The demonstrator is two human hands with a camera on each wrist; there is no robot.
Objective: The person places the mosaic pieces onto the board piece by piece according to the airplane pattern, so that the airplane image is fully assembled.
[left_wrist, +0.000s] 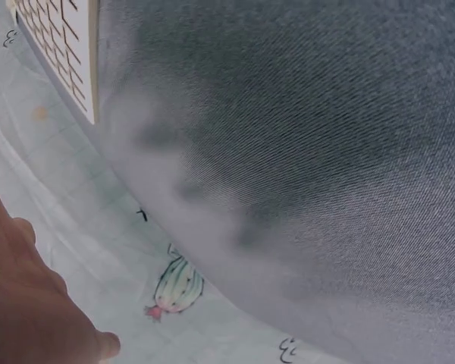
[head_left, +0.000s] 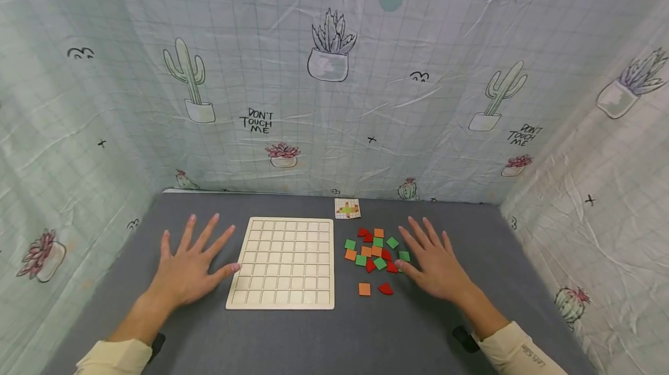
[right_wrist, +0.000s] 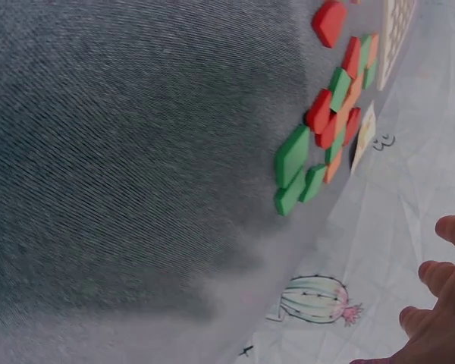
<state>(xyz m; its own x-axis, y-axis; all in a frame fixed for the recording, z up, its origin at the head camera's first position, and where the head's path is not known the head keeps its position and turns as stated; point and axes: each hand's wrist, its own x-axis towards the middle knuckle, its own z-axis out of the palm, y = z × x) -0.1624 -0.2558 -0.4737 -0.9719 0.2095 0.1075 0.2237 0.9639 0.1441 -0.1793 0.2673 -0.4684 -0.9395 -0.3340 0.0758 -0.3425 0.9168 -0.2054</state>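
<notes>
- The pale grid board (head_left: 280, 271) lies flat on the grey table (head_left: 334, 343), between the two hands, its squares bare.
- Just beside it, at three o'clock, red, green and orange tiles (head_left: 377, 251) lie in a loose cluster, some of them overlapping.
- At six o'clock of that cluster, a little apart, lie an orange square (head_left: 364, 289) and a red curved piece (head_left: 385, 288).
- At about two o'clock of the board is a small card (head_left: 347, 209) printed with a coloured figure on a grid.
- The left hand (head_left: 183, 273), at nine o'clock of the board, is spread wide, palm down, and grips nothing; its thumb tip overlaps the board's edge from above, though contact cannot be told.
- The right hand (head_left: 438, 264), at three o'clock of the tiles, has its fingers extended and slightly parted and grips nothing; fingertips overlap the nearest green tiles in the head view.
- Cream sleeves (head_left: 116, 357) cover both forearms.
- From ten through two o'clock hangs a cactus-print curtain (head_left: 392, 96).
</notes>
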